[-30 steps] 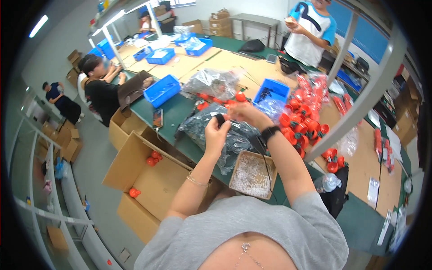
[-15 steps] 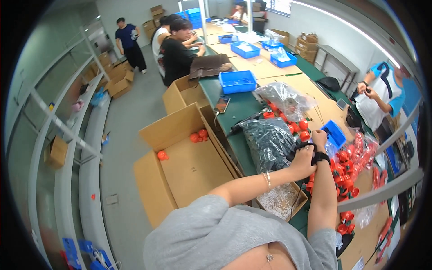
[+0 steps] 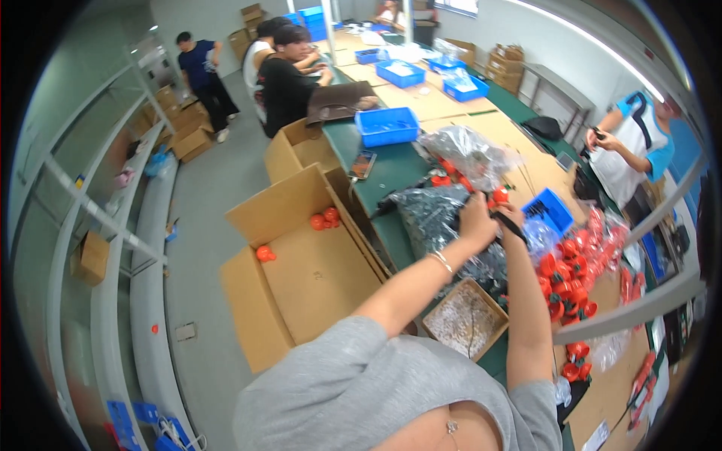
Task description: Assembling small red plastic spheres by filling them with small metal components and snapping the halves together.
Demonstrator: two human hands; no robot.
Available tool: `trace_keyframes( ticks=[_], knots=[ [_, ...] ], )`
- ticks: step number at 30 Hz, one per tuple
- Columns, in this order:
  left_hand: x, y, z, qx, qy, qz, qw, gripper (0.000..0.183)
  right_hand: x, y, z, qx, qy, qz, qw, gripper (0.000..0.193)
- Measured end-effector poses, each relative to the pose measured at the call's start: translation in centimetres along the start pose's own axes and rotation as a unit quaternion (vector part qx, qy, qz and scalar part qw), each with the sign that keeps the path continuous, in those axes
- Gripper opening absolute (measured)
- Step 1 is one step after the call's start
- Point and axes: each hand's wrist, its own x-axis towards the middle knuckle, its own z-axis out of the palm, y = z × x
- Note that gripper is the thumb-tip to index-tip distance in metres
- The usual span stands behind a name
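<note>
My left hand (image 3: 477,225) is over the right end of a clear bag of dark pieces (image 3: 432,218), its fingers curled together. What they hold, if anything, is hidden. Close beside it is my right hand (image 3: 513,213), with a black band (image 3: 510,225) around it near the wrist; its fingers are too small and blurred to read. A round red plastic part (image 3: 499,195) shows just beyond both hands. To the right lies a heap of red cup-shaped parts (image 3: 565,278), next to a blue tray (image 3: 549,210) with small black pieces.
A carton of small whitish pieces (image 3: 492,340) stands close to me. On the left is a big open carton (image 3: 323,274) with several red parts. A phone (image 3: 363,164) and a blue bin (image 3: 387,126) lie farther along the table. Co-workers sit and stand around it; a grey frame bar (image 3: 624,322) crosses at right.
My left hand has come off the right wrist. Both hands have moved forward and slightly left, toward the red parts beyond the bag. The view has shifted slightly.
</note>
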Motion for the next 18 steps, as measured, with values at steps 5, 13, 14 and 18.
trace_keyframes(
  ticks=[5, 13, 14, 18],
  knots=[
    [1.4, -3.8, -2.5, 0.005, -0.069, 0.002, 0.998, 0.028, -7.0, -6.9, 2.9, 0.124, -0.193, 0.034, 0.973, 0.024],
    [0.7, -3.3, -2.6, 0.005, -0.027, 0.040, 0.999, 0.010, -12.1, -11.9, -0.7, 0.053, -0.305, 0.021, 0.951, 0.027],
    [0.5, -3.5, -2.7, 0.015, -0.009, 0.043, 0.999, 0.010, -12.8, -12.5, -1.1, 0.120, -0.317, 0.029, 0.940, 0.028],
    [-1.7, -1.8, -2.6, -0.040, -0.060, 0.064, 0.995, 0.009, -13.8, -14.1, -3.1, 0.264, -0.256, 0.138, 0.920, 0.032]
  ],
)
